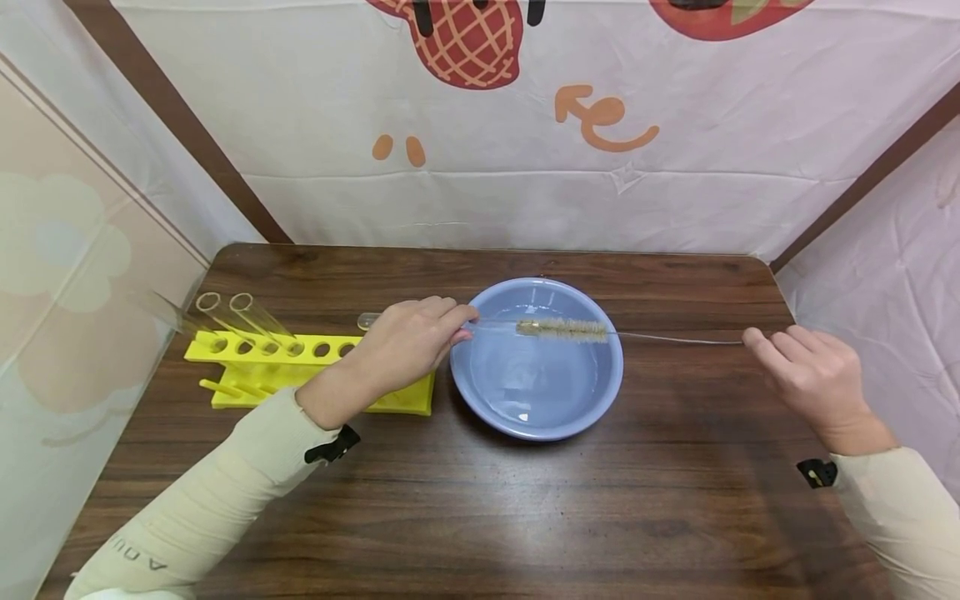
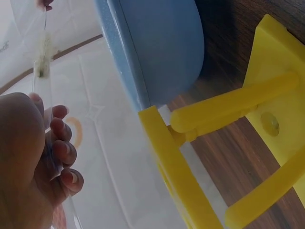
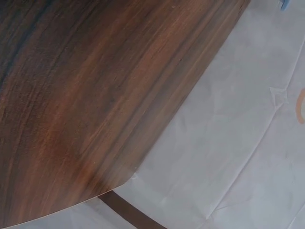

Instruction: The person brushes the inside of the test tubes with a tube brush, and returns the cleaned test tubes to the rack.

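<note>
In the head view my left hand (image 1: 412,337) grips a clear glass test tube (image 1: 367,321), its rounded end showing left of the hand. The tube's mouth side points right, over the blue basin (image 1: 536,429). A test tube brush (image 1: 566,331) with pale bristles is lined up with the tube, its tip at the mouth; how far inside, I cannot tell. My right hand (image 1: 810,375) pinches the far end of the brush's thin wire handle (image 1: 675,338). In the left wrist view the fingers (image 2: 64,151) curl round the tube. The right wrist view does not show the hand.
A yellow test tube rack (image 1: 397,400) stands on the left, partly behind the left forearm, with glass test tubes (image 1: 255,317) tilted in its left holes. Water lies in the basin. The brown wooden table (image 1: 510,517) meets a printed cloth wall (image 1: 510,208) at the back.
</note>
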The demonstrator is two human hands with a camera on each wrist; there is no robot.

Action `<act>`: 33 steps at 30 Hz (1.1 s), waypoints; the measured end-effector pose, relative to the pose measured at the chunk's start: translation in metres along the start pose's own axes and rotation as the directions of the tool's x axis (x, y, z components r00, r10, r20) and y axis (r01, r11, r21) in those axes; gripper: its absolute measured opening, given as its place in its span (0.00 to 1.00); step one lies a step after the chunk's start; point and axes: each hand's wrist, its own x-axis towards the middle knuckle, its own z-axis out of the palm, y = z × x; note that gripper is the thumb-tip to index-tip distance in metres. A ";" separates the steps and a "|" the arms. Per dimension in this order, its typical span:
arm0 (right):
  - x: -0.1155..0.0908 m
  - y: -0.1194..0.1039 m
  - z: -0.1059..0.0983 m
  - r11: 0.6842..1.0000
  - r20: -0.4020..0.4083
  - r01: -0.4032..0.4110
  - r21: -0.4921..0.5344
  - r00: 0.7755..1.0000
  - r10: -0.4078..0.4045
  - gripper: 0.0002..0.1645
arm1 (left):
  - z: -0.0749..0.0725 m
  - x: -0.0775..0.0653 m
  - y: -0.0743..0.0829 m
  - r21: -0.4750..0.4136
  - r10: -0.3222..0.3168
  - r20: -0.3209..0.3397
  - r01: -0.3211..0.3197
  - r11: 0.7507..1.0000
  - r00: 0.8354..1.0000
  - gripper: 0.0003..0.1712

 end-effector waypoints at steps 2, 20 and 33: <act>0.002 -0.001 0.001 1.000 -0.002 0.005 0.005 1.000 -0.005 0.11 | 0.000 0.000 0.001 0.004 0.006 -0.003 -0.006 1.000 1.000 0.15; 0.013 -0.019 0.009 0.996 0.112 0.032 0.084 0.993 -0.041 0.16 | 0.001 0.007 0.005 0.065 0.040 -0.037 -0.038 0.997 0.998 0.15; 0.023 -0.032 0.015 0.995 0.180 0.017 0.094 0.983 -0.033 0.17 | 0.003 0.010 0.007 0.057 0.018 -0.018 -0.017 0.998 1.000 0.12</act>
